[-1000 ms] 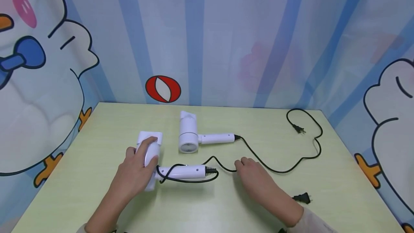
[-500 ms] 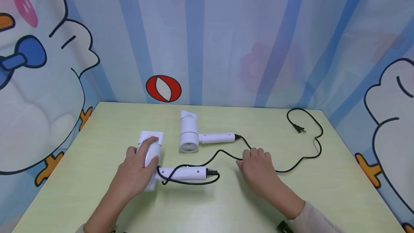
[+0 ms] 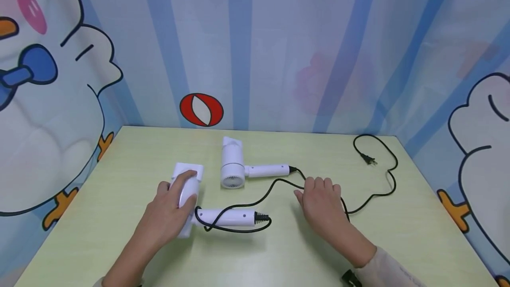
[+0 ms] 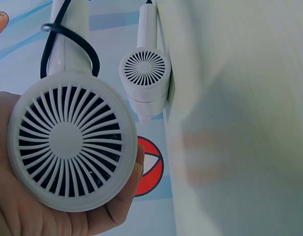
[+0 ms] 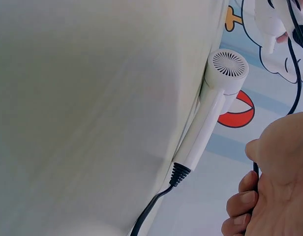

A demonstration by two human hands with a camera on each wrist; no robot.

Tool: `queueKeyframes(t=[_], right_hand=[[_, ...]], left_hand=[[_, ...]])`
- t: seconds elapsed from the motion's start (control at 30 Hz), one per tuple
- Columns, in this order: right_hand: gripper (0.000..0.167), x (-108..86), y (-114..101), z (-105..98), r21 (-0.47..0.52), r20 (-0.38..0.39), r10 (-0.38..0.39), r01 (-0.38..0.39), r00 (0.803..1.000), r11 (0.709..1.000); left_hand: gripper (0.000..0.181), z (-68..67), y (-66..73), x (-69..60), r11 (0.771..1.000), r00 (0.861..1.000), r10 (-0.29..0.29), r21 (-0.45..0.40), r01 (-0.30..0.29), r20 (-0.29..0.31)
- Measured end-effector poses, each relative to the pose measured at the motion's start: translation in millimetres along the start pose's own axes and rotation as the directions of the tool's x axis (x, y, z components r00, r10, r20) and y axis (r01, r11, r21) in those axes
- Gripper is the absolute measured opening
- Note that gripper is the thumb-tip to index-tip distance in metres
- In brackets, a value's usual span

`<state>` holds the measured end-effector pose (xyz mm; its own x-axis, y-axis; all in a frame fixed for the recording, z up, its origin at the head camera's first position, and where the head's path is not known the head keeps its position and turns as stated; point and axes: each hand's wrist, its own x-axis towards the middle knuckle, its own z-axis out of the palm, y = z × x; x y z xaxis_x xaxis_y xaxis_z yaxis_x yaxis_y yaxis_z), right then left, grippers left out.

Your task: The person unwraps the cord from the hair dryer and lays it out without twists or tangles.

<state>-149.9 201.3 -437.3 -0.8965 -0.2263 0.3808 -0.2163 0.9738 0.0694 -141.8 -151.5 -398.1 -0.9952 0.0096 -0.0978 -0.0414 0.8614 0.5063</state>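
Observation:
My left hand (image 3: 163, 214) grips the barrel of a white hair dryer (image 3: 235, 217), its handle pointing right. In the left wrist view that dryer's round vent grille (image 4: 65, 140) faces the camera, with fingers around the barrel. Its black cord (image 3: 255, 203) loops around the handle and runs up to my right hand (image 3: 323, 207). Curled fingers hold the cord there, and a length of it emerges past the hand's right side. In the right wrist view, the fingers (image 5: 242, 199) wrap the cord (image 5: 297, 73). The cord's plug is out of sight.
A second white hair dryer (image 3: 232, 158) lies behind, its handle toward the right. Its black cord (image 3: 382, 194) winds across the right side of the pale table (image 3: 159, 145) to a plug (image 3: 368, 159). A patterned curtain (image 3: 271, 48) stands behind the table.
My right hand has moved right and slightly away, drawing the cord up and right. The loop at the handle has shifted a little. My left hand stays nearly still on the hair dryer.

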Motion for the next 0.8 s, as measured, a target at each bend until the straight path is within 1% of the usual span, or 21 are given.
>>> queueKeyframes(t=[0.37,0.63,0.7,0.8], right_hand=[[0.044,5.3,2.3,0.4,0.030,0.050,0.040,-0.041,0.998,0.999],[0.043,13.3,3.2,-7.1,0.069,0.042,0.063,-0.066,0.997,0.995],[0.043,14.6,3.3,-9.3,0.072,0.023,0.060,-0.061,0.998,0.996],[0.044,15.4,3.2,-11.2,0.078,-0.043,0.043,-0.040,0.998,0.996]], left_hand=[[0.058,0.8,1.2,-0.1,1.000,1.000,-0.004,0.012,0.004,0.000],[0.057,3.0,-1.0,-0.7,1.000,1.000,0.009,0.008,-0.009,0.007],[0.057,3.7,-1.4,-0.4,1.000,1.000,0.010,0.010,-0.010,0.006],[0.057,4.5,-1.7,0.4,1.000,1.000,0.012,0.011,-0.012,0.006]])
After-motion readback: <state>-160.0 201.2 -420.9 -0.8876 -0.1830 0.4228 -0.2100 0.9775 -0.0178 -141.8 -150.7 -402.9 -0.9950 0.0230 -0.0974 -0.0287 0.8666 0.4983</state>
